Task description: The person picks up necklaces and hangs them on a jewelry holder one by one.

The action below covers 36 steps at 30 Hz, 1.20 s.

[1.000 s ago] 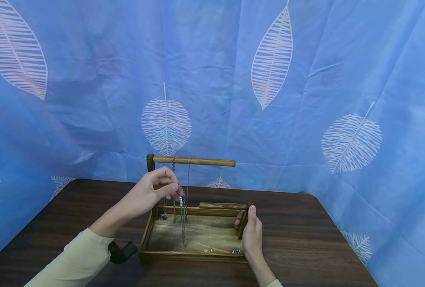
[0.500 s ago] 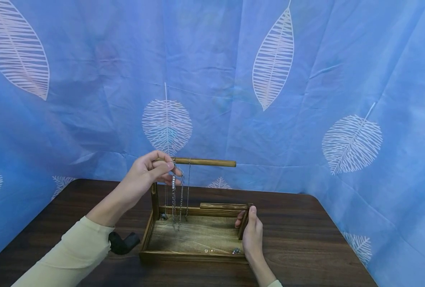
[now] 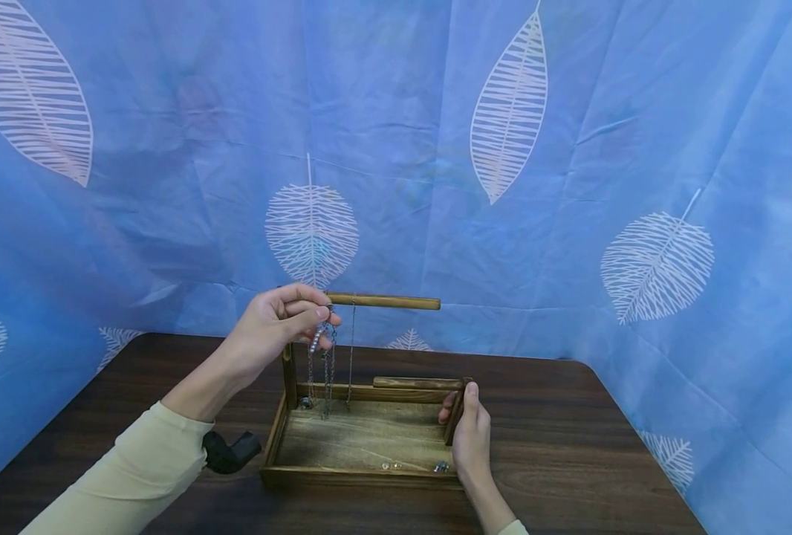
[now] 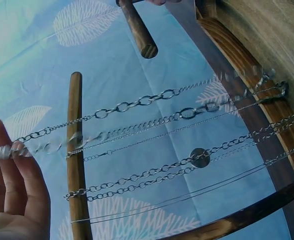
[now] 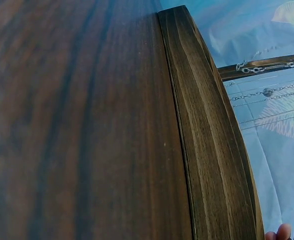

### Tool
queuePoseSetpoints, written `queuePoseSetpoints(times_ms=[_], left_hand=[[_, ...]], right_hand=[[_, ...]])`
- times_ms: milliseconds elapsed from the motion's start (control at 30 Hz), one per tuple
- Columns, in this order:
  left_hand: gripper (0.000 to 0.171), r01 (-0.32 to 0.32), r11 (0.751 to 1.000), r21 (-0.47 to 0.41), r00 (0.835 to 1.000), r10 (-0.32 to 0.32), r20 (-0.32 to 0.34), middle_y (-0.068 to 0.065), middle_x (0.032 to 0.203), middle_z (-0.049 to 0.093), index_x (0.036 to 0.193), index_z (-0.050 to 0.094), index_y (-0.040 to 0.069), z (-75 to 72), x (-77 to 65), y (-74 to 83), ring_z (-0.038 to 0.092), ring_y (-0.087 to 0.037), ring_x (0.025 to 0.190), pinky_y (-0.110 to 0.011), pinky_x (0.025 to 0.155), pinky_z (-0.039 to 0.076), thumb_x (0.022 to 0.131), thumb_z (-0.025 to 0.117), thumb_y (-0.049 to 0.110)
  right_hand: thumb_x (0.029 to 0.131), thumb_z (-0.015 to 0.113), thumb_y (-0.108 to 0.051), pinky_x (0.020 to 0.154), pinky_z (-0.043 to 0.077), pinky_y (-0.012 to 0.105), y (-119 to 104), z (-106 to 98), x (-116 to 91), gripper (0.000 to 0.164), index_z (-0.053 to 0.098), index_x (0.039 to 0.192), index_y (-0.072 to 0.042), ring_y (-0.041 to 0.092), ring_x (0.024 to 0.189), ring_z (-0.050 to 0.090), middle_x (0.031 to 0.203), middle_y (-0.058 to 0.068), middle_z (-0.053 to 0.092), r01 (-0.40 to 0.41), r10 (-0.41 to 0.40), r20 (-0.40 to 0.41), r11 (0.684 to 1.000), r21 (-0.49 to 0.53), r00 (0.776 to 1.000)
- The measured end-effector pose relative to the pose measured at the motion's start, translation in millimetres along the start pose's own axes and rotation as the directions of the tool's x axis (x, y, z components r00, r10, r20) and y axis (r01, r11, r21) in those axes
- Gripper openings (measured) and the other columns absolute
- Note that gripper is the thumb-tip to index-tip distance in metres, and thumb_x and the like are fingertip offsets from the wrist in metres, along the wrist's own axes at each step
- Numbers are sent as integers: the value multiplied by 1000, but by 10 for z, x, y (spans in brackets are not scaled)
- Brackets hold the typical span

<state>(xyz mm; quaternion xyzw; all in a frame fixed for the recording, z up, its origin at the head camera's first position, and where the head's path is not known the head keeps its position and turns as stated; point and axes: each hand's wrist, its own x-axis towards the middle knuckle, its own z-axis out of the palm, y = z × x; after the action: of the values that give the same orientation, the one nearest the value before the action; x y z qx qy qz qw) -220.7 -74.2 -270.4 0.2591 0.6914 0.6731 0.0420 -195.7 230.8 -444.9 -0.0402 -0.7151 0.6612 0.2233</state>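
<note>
A left hand [image 3: 269, 319] pinches a silver chain necklace [image 4: 123, 107] between thumb and fingers beside the upper wooden bar [image 3: 389, 302] of a jewelry stand [image 3: 362, 475], its links dangling above the tray [image 3: 362, 435] near other hanging necklaces [image 3: 351, 357], while the right hand [image 3: 471, 431] grips the short post [image 3: 454, 416]. The chain looks light, limp, slippery and prone to tangling, best held by fingertips near its upper end.

A silver chain necklace [image 4: 143, 100] is held by the left hand [image 4: 18, 192] in front of a wooden bar [image 4: 75, 110], nearer its free end than the other necklaces [image 4: 135, 177] hung there; a round pendant [image 4: 200, 158] is seen among these.
</note>
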Motion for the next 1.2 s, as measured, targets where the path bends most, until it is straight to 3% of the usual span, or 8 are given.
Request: queuePoseSetpoints(times_ms=[167,333,533,867,1200], left_hand=[[26,35,999,22,999,-35,-2,-11,109,73,125,62,2,4,1,-41,67,-21,67,-30,66,54,102,63,14],[28,56,998,32,998,-56,-8,-11,109,73,127,63,2,0,7,-72,62,-20,61,-28,59,48,102,62,15],[28,64,997,42,998,-63,-12,-12,111,72,128,64,2,-4,3,-94,62,-21,61,-38,60,57,102,62,15],[29,77,996,50,997,-76,-28,-11,112,72,127,64,4,-39,34,-161,63,-24,64,-40,63,59,102,63,17],[31,65,996,66,997,-63,-39,-19,115,70,129,62,-1,-107,144,-234,71,-27,82,-39,74,61,102,62,15]], right_hand=[[112,23,-42,66,51,36,9,-5,1,63,62,94,4,30,72,62,80,18,62,4,-4,1,1000,1,1000],[112,23,-41,67,51,35,9,-13,4,64,63,95,6,32,73,62,81,20,62,9,-9,4,1000,0,1000],[112,24,-43,68,51,35,-6,-12,3,64,62,95,6,33,75,62,81,20,62,10,-10,10,1000,5,1000],[112,22,-40,69,50,35,16,-18,4,61,62,94,3,33,74,62,81,19,62,10,-10,12,1000,-7,1000],[112,22,-41,66,51,35,14,-4,1,63,62,94,3,31,73,62,80,19,62,4,-4,6,1000,-5,1000]])
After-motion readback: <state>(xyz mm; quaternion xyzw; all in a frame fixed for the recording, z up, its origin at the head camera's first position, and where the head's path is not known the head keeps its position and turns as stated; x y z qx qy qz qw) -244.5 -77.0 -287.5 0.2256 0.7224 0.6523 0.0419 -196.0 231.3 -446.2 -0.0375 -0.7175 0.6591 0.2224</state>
